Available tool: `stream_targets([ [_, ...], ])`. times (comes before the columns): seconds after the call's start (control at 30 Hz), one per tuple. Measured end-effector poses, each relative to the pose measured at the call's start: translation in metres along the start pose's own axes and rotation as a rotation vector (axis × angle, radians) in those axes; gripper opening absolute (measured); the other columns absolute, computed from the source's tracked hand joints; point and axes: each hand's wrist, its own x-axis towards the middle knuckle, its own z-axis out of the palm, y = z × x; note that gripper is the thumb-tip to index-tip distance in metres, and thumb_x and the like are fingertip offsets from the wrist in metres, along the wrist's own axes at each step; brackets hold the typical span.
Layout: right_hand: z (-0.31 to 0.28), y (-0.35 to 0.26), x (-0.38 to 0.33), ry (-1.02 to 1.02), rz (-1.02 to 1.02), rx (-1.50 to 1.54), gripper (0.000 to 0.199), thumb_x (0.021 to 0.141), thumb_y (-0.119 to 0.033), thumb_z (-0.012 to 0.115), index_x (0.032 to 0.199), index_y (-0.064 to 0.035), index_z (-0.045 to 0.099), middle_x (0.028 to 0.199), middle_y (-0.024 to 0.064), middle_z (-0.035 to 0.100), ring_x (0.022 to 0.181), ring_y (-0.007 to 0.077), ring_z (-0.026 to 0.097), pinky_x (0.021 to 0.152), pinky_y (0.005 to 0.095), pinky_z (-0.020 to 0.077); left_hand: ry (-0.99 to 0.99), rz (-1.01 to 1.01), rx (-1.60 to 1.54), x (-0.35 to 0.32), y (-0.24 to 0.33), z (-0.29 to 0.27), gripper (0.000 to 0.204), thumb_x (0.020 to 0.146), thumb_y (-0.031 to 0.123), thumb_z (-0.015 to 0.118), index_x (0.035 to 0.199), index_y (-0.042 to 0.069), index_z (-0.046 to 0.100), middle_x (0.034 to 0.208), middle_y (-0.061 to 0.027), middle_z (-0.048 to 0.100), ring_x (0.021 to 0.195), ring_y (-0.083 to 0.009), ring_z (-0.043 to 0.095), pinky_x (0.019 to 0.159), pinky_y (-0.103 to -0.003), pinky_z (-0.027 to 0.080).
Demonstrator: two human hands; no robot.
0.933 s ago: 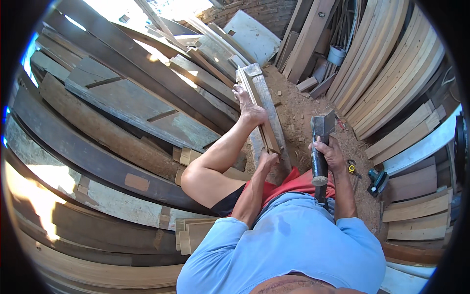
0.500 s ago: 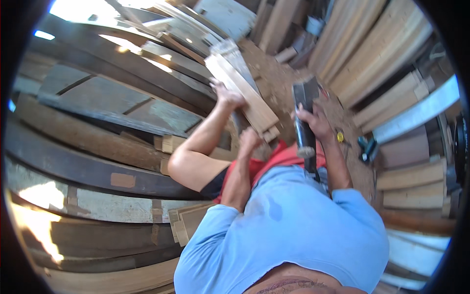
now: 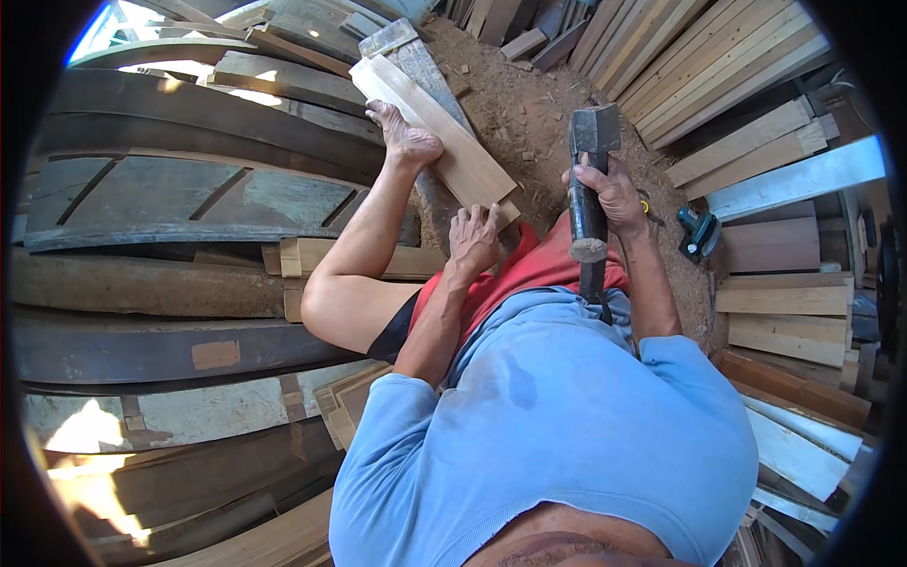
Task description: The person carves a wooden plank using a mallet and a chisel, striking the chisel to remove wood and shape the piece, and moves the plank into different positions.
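The plank (image 3: 460, 156) is braced by the bare foot (image 3: 413, 145), where steady pressure is needed; its near end is touched by the loosely curled left hand (image 3: 473, 243), the mallet-like tool (image 3: 588, 214) gripped in the right hand (image 3: 620, 200).

Board (image 3: 458, 151) on bench (image 3: 430, 76), foot (image 3: 408, 139) at its edge, planks (image 3: 142, 285) left, power tool (image 3: 699, 233) right

Smooth, matt wooden board (image 3: 455, 146)

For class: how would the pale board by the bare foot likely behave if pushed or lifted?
The pale board is probably stiff, since its long edges run nearly straight. Its broad, flat face suggests it would slide rather than roll. Pushed leftward, it might catch on the bare foot at its edge.
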Motion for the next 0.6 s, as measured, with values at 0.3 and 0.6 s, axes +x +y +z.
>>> stream_targets([
  [0.3, -0.003, 0.017, 0.016, -0.021, 0.075, 0.028, 0.025, 0.094, -0.027, 0.071, 0.102, -0.006, 0.061, 0.089, 0.0048, 0.069, 0.074, 0.0099, 0.064, 0.067, 0.0268, 0.0538, 0.112, 0.24, -0.542, -0.006, 0.048, -0.027, 0.083, 0.075, 0.026, 0.082, 0.148, 0.005, 0.047, 0.153, -0.0247, 0.044, 0.134, -0.0525, 0.041, 0.116, -0.054, 0.032],
  [0.6, 0.019, 0.027, 0.023, -0.16, -0.19, -0.086, 0.034, 0.096, -0.027, 0.069, 0.118, -0.0012, 0.065, 0.092, 0.0024, 0.068, 0.082, 0.0127, 0.065, 0.072, 0.0282, 0.0528, 0.628, 0.655, -0.59, 0.061, 0.085, -0.135, 0.054, 0.074, 0.011, 0.082, 0.124, 0.01, 0.063, 0.142, -0.0298, 0.05, 0.14, -0.0412, 0.04, 0.113, -0.05, 0.035],
])
